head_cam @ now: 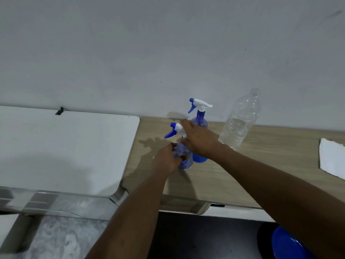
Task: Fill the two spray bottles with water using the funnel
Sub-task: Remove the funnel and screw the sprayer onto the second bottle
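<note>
Two blue spray bottles with white-and-blue trigger heads stand on the wooden table [233, 176]. My left hand [166, 159] grips the body of the near spray bottle [183, 156]. My right hand [199, 139] curls over that bottle's trigger head [174, 128] and neck. The far spray bottle [199, 116] stands right behind, its lower part hidden by my right hand. To its right, a clear plastic water bottle [240, 120] without a cap stands upright, partly full. No funnel is in view.
A white table [65, 146] adjoins the wooden one on the left. A white paper towel [332, 157] lies at the right edge. A blue round object [287, 243] sits on the floor below. A wall runs close behind the tables.
</note>
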`<state>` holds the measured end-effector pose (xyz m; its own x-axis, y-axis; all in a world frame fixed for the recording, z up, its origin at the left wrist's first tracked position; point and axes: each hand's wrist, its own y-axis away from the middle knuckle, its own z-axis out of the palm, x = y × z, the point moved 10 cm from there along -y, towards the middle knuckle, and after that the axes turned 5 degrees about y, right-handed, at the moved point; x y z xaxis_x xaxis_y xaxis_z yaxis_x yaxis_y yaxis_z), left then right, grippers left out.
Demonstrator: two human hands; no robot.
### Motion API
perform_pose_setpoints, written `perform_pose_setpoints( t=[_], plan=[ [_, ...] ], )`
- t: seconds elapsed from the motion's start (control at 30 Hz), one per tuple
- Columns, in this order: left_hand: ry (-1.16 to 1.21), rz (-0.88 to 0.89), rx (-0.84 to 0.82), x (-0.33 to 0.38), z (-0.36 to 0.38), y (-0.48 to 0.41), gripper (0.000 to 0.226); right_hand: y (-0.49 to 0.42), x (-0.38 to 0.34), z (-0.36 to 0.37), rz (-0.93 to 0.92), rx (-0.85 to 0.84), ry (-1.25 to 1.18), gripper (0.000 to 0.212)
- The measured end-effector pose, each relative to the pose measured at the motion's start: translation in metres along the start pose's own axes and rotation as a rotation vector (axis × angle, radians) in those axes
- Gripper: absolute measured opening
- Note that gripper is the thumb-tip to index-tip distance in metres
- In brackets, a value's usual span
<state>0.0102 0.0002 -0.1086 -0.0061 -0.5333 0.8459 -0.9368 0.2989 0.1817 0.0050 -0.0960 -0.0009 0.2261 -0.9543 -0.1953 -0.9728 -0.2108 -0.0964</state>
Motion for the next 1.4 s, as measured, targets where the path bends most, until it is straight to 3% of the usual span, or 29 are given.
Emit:
perform_pose_setpoints(
  t=[0.13,0.23,0.4,0.5,0.67,0.8,0.97,1.1,1.4],
  plan=[
    [-0.037,-0.009,-0.023,0.0,0.001,0.0,0.044,0.003,-0.003,-0.002,-0.066,0.029,-0.011,0.043],
    [-0.01,0.002,-0.001,-0.001,0.001,0.0,0.048,0.002,0.005,0.004,0.007,-0.02,-0.045,0.037],
    [-0.038,0.006,0.003,0.001,0.0,0.002,0.044,0.004,0.004,0.005,-0.038,0.094,-0.033,0.04],
    [-0.039,0.001,-0.012,0.001,0.002,0.002,0.047,0.004,0.007,0.007,0.001,0.056,-0.061,0.033],
    [-0.034,-0.009,0.015,0.001,0.0,0.005,0.045,0.004,0.005,0.005,0.036,0.124,-0.047,0.039],
    [-0.04,0.01,-0.008,0.002,0.002,0.003,0.054,0.005,0.009,0.01,0.045,0.073,-0.104,0.033],
    [-0.045,0.013,-0.003,0.005,0.002,0.007,0.051,0.007,0.007,0.006,0.032,0.137,-0.087,0.041],
    [-0.01,-0.001,-0.018,0.001,0.004,0.004,0.052,0.006,0.01,0.011,0.039,0.069,-0.147,0.031],
    [-0.001,0.017,-0.019,0.001,0.004,0.003,0.049,0.007,0.014,0.014,0.078,0.042,-0.2,0.034]
  ],
)
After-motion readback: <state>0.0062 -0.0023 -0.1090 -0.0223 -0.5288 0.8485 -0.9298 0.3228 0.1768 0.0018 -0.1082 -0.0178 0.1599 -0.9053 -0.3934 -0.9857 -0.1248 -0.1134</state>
